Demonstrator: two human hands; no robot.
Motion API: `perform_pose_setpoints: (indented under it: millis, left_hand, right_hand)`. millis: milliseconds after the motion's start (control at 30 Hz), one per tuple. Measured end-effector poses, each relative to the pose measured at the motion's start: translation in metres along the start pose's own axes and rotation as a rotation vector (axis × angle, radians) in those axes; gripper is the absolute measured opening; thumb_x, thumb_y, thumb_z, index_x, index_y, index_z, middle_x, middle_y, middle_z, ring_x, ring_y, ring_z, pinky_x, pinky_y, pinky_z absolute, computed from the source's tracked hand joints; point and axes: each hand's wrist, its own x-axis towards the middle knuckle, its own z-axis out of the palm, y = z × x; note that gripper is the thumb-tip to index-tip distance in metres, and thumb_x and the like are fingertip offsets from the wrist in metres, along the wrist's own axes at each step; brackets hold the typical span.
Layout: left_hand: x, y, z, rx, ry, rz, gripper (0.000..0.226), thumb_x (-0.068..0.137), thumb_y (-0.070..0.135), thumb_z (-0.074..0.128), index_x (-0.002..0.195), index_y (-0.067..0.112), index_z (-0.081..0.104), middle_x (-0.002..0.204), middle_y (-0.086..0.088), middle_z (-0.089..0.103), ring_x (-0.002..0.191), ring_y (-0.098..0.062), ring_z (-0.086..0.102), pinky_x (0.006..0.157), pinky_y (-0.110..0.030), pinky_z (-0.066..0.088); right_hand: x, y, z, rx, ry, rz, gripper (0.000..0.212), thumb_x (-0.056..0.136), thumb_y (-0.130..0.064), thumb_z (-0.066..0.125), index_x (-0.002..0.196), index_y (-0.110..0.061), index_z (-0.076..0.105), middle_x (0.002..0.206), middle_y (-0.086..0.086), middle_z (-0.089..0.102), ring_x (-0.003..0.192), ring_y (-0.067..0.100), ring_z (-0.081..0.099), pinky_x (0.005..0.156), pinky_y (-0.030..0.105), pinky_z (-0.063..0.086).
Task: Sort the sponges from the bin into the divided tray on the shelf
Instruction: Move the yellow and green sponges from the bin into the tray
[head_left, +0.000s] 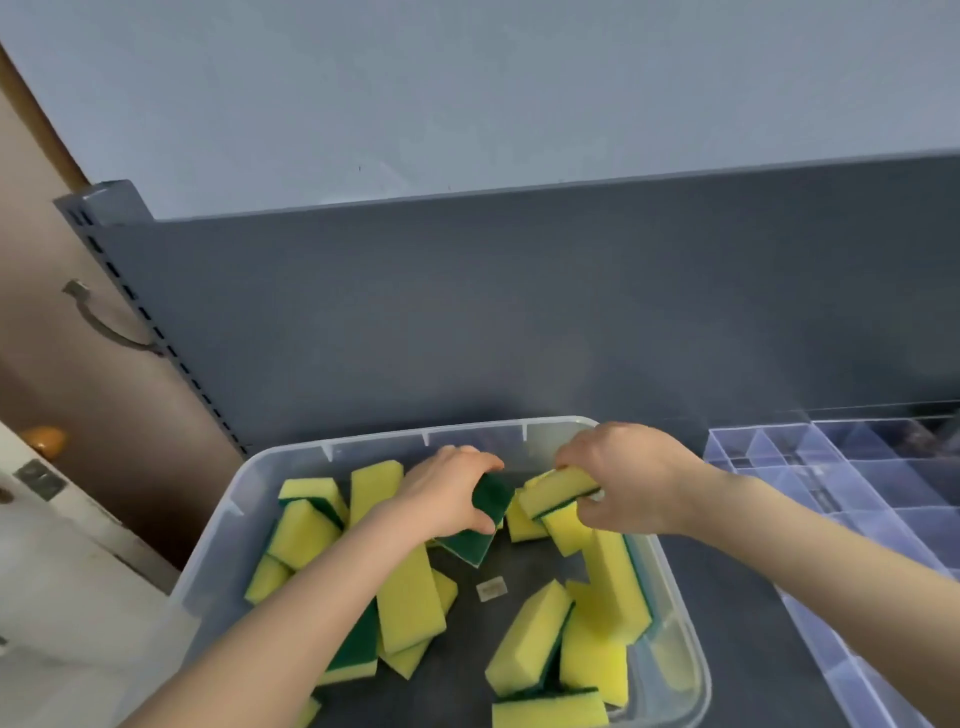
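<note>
Head view: the left hand (447, 488) grips a green-faced sponge (493, 500), the right hand (628, 478) grips a yellow-topped sponge (558, 488), and the clear divided plastic tray (883, 483) lies rightward, nearer the right hand.

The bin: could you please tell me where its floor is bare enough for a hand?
In the bin, the middle around the small label, between left sponges and right sponges. Also the shelf strip between bin and divided tray. Both side walls are crowded.
</note>
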Motion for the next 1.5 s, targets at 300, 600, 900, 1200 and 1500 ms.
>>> perform_pose_setpoints:
  millis: [300, 600, 900, 1200, 1500]
  left_hand:
    - [0.003, -0.003, -0.028, -0.137, 0.142, 0.009, 0.05, 0.075, 0.044, 0.073, 0.121, 0.038, 0.055, 0.122, 0.015, 0.057, 0.108, -0.013, 0.054, 0.082, -0.036, 0.05]
    - [0.017, 0.064, -0.092, -0.406, 0.448, 0.155, 0.026, 0.075, 0.041, 0.071, 0.098, 0.044, 0.059, 0.093, 0.025, 0.062, 0.088, -0.004, 0.057, 0.074, -0.035, 0.051]
    - [0.067, 0.194, -0.082, -0.395, 0.456, 0.344, 0.029, 0.078, 0.031, 0.069, 0.106, 0.036, 0.062, 0.101, 0.016, 0.061, 0.09, -0.007, 0.055, 0.075, -0.028, 0.045]
    - [0.133, 0.339, -0.04, -0.406, 0.424, 0.326, 0.028, 0.079, 0.028, 0.071, 0.105, 0.034, 0.062, 0.098, 0.017, 0.062, 0.088, -0.007, 0.057, 0.077, -0.032, 0.05]
    - [0.169, 0.388, 0.015, -0.362, 0.45, 0.194, 0.03, 0.083, 0.028, 0.07, 0.109, 0.029, 0.055, 0.104, 0.013, 0.062, 0.09, -0.009, 0.058, 0.074, -0.028, 0.051]
  right_hand:
    - [-0.008, 0.015, -0.012, 0.297, 0.239, 0.205, 0.031, 0.078, -0.024, 0.065, 0.105, -0.028, 0.051, 0.095, -0.01, 0.053, 0.083, 0.016, 0.056, 0.07, 0.032, 0.048]
    - [-0.059, 0.068, -0.03, 0.35, 0.563, 0.479, 0.041, 0.074, -0.024, 0.074, 0.108, -0.02, 0.05, 0.082, -0.007, 0.054, 0.074, 0.02, 0.05, 0.063, 0.031, 0.04]
    - [-0.129, 0.171, -0.038, 0.191, 0.528, 0.54, 0.035, 0.079, -0.021, 0.069, 0.111, -0.017, 0.054, 0.106, 0.001, 0.061, 0.084, 0.023, 0.054, 0.07, 0.032, 0.043]
    - [-0.193, 0.311, -0.042, 0.043, 0.442, 0.539, 0.035, 0.075, -0.022, 0.07, 0.11, -0.021, 0.06, 0.101, -0.001, 0.065, 0.097, 0.025, 0.054, 0.074, 0.031, 0.042]
    - [-0.196, 0.376, -0.003, 0.005, 0.303, 0.413, 0.033, 0.079, -0.019, 0.067, 0.112, -0.021, 0.062, 0.101, -0.001, 0.061, 0.097, 0.023, 0.051, 0.077, 0.035, 0.049]
